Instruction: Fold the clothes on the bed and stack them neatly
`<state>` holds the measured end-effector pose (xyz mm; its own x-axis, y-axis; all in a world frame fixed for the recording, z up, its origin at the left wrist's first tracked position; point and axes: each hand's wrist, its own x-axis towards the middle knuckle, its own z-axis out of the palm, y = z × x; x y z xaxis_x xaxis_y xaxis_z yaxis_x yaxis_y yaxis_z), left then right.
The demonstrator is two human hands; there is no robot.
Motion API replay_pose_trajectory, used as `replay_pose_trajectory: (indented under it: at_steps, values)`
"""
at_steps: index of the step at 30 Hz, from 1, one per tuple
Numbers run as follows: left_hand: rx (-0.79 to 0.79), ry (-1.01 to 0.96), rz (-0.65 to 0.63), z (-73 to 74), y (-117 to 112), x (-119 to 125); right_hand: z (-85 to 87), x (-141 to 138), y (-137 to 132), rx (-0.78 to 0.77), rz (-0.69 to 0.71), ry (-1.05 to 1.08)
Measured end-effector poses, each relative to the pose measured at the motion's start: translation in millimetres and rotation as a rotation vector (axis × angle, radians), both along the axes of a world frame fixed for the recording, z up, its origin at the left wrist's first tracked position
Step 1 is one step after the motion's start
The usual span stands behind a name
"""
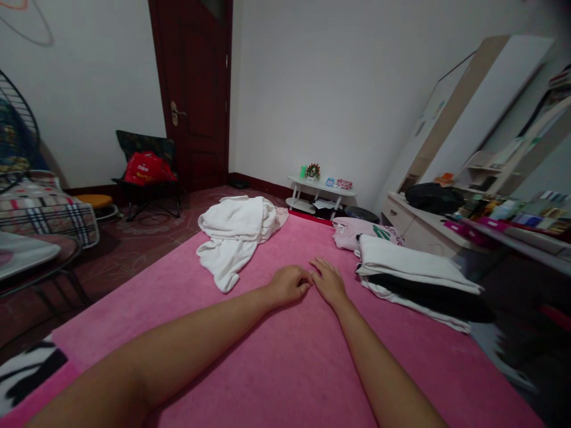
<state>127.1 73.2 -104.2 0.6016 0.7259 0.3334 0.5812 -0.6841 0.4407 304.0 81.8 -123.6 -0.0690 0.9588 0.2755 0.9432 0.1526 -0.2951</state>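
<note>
Pink, plush-looking cloth (276, 368) spreads flat. On it the left hand (291, 285) curls loosely; whether it grips anything, I can't tell. The right hand (329, 282), just beside it, is flatter, fingers extended. To the right lies a squared, folded stack (410, 261); farther left, a soft, rumpled white garment (236, 220); beyond, a round-edged stand (322, 186).

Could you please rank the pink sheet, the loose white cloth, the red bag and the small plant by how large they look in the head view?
Largest to smallest:
1. Pink sheet
2. Loose white cloth
3. Red bag
4. Small plant

No two look alike in size.
</note>
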Motion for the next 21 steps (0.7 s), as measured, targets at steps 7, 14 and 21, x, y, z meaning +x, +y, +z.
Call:
replay_pose_trajectory:
  at_steps: [7,14,21]
  values:
    - [0.386,0.032,0.547,33.7,49.6,-75.9,2.4,0.0,-0.6,-0.003,-0.010,0.046]
    - [0.173,0.167,0.848,11.9,95.5,-141.1,3.6,-1.4,-0.8,-0.010,-0.014,0.036]
    - [0.223,0.032,0.841,19.4,93.1,-141.1,4.8,0.5,-3.1,-0.009,-0.001,0.047]
